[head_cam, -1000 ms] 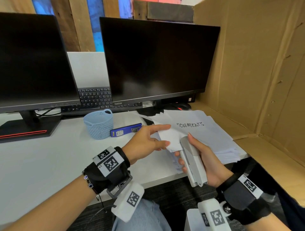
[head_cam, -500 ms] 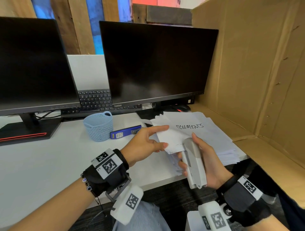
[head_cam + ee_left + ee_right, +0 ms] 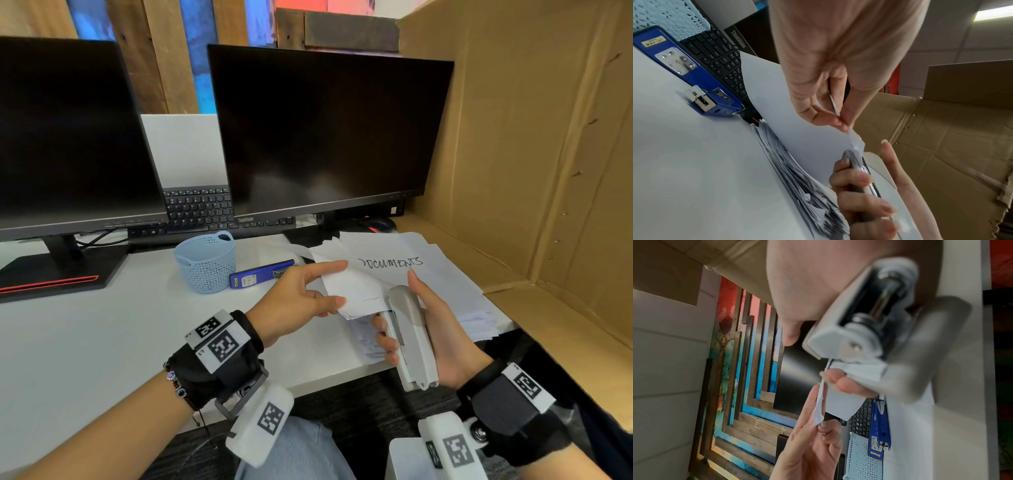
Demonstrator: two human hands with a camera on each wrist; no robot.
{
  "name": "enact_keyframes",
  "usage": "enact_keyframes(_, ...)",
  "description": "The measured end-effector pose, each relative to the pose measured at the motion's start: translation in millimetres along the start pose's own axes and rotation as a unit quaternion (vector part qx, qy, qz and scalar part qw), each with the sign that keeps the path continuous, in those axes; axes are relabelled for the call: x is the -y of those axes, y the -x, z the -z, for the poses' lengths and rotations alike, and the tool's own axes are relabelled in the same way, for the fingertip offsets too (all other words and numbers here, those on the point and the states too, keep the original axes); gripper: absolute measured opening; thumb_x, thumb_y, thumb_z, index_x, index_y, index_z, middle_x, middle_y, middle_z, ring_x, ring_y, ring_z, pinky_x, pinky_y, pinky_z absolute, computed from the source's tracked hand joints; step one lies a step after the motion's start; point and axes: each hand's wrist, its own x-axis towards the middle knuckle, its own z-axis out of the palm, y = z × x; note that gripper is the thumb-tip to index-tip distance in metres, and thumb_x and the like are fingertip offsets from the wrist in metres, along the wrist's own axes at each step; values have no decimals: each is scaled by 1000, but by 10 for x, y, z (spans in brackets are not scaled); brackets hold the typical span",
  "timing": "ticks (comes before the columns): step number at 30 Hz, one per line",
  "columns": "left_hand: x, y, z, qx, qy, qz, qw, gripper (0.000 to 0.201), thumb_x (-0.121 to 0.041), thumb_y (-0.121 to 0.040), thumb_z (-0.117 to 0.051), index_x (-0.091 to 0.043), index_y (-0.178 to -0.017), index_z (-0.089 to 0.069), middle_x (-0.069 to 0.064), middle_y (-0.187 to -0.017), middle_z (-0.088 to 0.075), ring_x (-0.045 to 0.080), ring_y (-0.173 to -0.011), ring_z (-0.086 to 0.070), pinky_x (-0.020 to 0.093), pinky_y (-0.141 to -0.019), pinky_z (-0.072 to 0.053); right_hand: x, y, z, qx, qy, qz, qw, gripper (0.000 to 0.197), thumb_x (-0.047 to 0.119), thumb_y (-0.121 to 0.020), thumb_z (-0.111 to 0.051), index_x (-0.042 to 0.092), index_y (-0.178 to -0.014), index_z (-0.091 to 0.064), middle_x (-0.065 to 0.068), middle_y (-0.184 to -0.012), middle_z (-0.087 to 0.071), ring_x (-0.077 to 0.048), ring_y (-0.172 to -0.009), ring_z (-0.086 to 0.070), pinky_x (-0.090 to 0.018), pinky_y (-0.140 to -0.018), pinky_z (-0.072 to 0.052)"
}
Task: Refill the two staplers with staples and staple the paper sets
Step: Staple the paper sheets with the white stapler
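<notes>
- Two staplers in view: a pale grey plastic stapler (image 3: 409, 337) in the right hand (image 3: 435, 329), and a blue metal stapler (image 3: 262, 274) lying on the white tabletop (image 3: 102, 329) beside a light blue perforated plastic basket (image 3: 205, 262).
- Left hand (image 3: 301, 298) pinches a thin set of white paper sheets (image 3: 356, 291) by one edge, thumb below and index finger stretched along the top; the remaining fingers are loosely curled.
- Right-hand fingers (image 3: 385, 342) are wrapped round the grey stapler's body, thumb lying along its far side; the corner of the held sheets sits in the stapler's mouth.
- Change over the last second: slight. The stapler and the paper corner have risen a little toward the loose stack of white paper marked "DOCUMENTS" (image 3: 428, 270), and the grip on both is the same as before.
- Left wrist view shows the sheet corner crumpled at the stapler's nose; whether a staple has gone through cannot be told.
- Reading: the grey stapler is evidently loaded and in use, so this is the stapling stage. The press is either happening or just finished.
- Blue stapler lies untouched; its load state cannot be judged from here.
- Risk: a bent corner may take the staple crooked.
</notes>
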Motion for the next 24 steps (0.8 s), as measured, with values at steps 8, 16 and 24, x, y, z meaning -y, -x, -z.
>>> enact_keyframes(8,-13,8,1,2,1,3,1000,57,-10,-87,-68,-27,-139,-49,-4,-140,-53,-2,-66,-64,17,-67,-50,4,-7,45,29,-34,18,999,76,74,-82,-43,11,-120,-58,-11,-79,-52,-20,-56,-47,-29,-52,-41)
enact_keyframes(16,-18,22,-35,7,6,-2,1000,56,-8,-87,-67,-24,-138,-50,-7,-137,-54,-4,-63,-62,16,-66,-49,12,14,4,6,30,17,999,65,66,-86,-44,7,-108,-58,-10,-76,-51,-20,-56,-45,-29,-51,-39)
enact_keyframes(24,-31,29,-53,7,7,-2,1000,55,-9,-87,-68,-26,-137,-52,-9,-138,-52,-3,-66,-63,15,-66,-49,-12,-12,27,8,54,13,998,66,69,-84,-45,9,-108,-54,-8,-76,-52,-17,-54,-48,-28,-49,-43)
